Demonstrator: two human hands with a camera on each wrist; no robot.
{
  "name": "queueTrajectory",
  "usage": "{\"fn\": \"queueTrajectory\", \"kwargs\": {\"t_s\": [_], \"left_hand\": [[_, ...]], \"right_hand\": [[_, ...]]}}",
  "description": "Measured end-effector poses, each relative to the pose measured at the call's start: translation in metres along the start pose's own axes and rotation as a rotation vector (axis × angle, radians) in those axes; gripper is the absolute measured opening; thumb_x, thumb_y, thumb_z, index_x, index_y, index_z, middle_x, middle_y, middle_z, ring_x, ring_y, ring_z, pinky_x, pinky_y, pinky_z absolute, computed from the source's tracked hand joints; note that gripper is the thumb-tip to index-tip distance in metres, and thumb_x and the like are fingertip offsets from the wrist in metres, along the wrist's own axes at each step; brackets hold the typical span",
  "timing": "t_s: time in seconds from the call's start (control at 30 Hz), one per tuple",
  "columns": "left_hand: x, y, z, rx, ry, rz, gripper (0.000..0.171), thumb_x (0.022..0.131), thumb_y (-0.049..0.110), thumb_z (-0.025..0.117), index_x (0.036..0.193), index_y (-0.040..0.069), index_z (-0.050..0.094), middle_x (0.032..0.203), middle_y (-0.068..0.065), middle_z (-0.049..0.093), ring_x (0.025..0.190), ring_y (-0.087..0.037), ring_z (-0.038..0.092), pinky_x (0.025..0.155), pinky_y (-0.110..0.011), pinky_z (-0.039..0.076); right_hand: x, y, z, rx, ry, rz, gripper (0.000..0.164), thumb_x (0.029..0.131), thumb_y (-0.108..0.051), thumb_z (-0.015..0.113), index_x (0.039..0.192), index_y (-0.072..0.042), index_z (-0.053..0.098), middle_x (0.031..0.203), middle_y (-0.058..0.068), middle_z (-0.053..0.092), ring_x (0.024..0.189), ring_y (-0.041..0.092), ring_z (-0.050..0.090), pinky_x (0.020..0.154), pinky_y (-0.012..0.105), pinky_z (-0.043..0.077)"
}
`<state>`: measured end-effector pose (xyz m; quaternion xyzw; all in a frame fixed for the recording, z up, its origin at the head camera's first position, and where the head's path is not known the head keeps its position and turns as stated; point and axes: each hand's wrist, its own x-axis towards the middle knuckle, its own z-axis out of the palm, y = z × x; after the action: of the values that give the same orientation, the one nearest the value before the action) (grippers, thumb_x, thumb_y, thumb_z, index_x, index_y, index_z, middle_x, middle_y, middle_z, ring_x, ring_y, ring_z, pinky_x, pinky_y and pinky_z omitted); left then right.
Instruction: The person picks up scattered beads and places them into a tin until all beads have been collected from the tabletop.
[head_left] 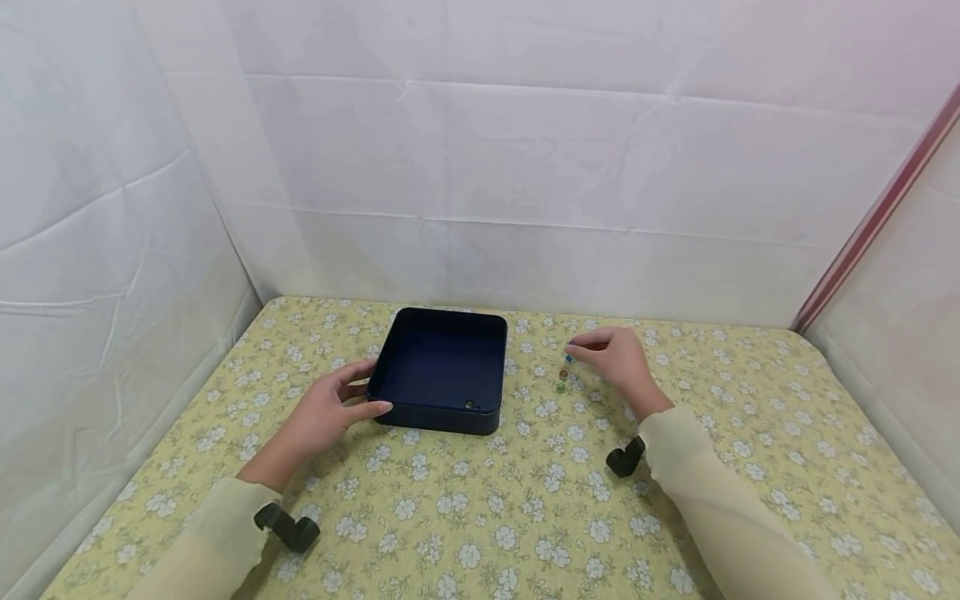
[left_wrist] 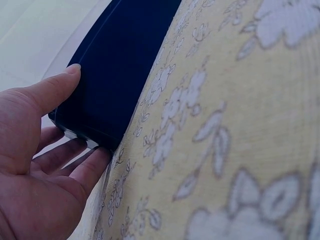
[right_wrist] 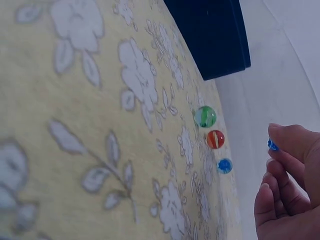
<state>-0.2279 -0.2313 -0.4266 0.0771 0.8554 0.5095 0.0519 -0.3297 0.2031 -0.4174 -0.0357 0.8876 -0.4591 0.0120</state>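
A dark navy square box (head_left: 438, 419) with low walls stands on the cloth. My left hand (head_left: 330, 412) holds it at the near left corner, thumb along the front wall and fingers at the left side. In the right wrist view, my right hand (right_wrist: 287, 175) pinches a small blue marble (right_wrist: 272, 145) between thumb and index finger, raised from the cloth. Beside that hand, a green marble (right_wrist: 205, 116), a red marble (right_wrist: 215, 139) and another blue marble (right_wrist: 224, 165) lie in a row. One small marble (head_left: 469, 404) rests inside the box near its front right corner.
A yellow floral cloth (head_left: 480, 508) covers the table. White sheets (head_left: 450, 150) hang behind and at both sides, with a reddish strip (head_left: 877, 212) at the right corner. Each wrist wears a black mount, one on the left sleeve (head_left: 225, 525) and one on the right.
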Motion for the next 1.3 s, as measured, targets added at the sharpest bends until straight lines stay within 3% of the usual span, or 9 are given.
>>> {"fn": "queueTrajectory", "kwargs": {"t_s": [0.2,0.47,0.7,1.03,1.3], "left_hand": [[0.000,0.001,0.000,-0.005,-0.002,-0.007,0.085,0.092,0.041,0.078,0.161,0.017,0.035,0.165,-0.013,0.036,0.145,-0.039,0.046,0.104,-0.050,0.055],[-0.001,0.000,0.000,-0.010,-0.005,-0.007,0.085,0.092,0.041,0.078,0.161,0.018,0.035,0.165,-0.013,0.036,0.145,-0.039,0.046,0.104,-0.050,0.055],[0.000,0.001,0.000,0.002,-0.004,-0.001,0.084,0.093,0.040,0.077,0.161,0.017,0.035,0.165,-0.013,0.036,0.145,-0.039,0.046,0.104,-0.049,0.055],[0.001,0.000,0.000,0.012,-0.001,0.009,0.082,0.093,0.038,0.077,0.161,0.015,0.035,0.165,-0.014,0.037,0.145,-0.040,0.046,0.104,-0.050,0.055],[0.001,-0.001,0.000,0.016,0.001,0.007,0.083,0.093,0.038,0.077,0.161,0.015,0.035,0.164,-0.014,0.037,0.145,-0.040,0.046,0.104,-0.049,0.055]], "right_hand": [[-0.006,-0.006,0.006,0.028,-0.004,-0.054,0.029,0.092,-0.036,0.079,0.112,-0.014,0.081,0.117,0.009,0.074,0.101,0.025,0.070,0.083,0.041,0.061],[-0.014,-0.017,0.015,0.063,-0.024,-0.078,0.030,0.092,-0.036,0.079,0.115,-0.017,0.080,0.120,0.006,0.073,0.101,0.024,0.071,0.088,0.043,0.061],[-0.019,-0.026,0.024,0.114,-0.042,-0.137,0.030,0.092,-0.035,0.079,0.114,-0.014,0.080,0.118,0.008,0.073,0.098,0.034,0.071,0.082,0.050,0.060],[-0.021,-0.034,0.037,0.178,-0.065,-0.151,0.025,0.089,-0.034,0.082,0.108,-0.017,0.082,0.116,0.004,0.074,0.099,0.021,0.070,0.088,0.049,0.061],[-0.021,-0.041,0.047,0.197,-0.090,-0.163,0.035,0.089,-0.034,0.082,0.117,-0.013,0.080,0.121,0.002,0.073,0.102,0.020,0.070,0.089,0.047,0.061]]}}
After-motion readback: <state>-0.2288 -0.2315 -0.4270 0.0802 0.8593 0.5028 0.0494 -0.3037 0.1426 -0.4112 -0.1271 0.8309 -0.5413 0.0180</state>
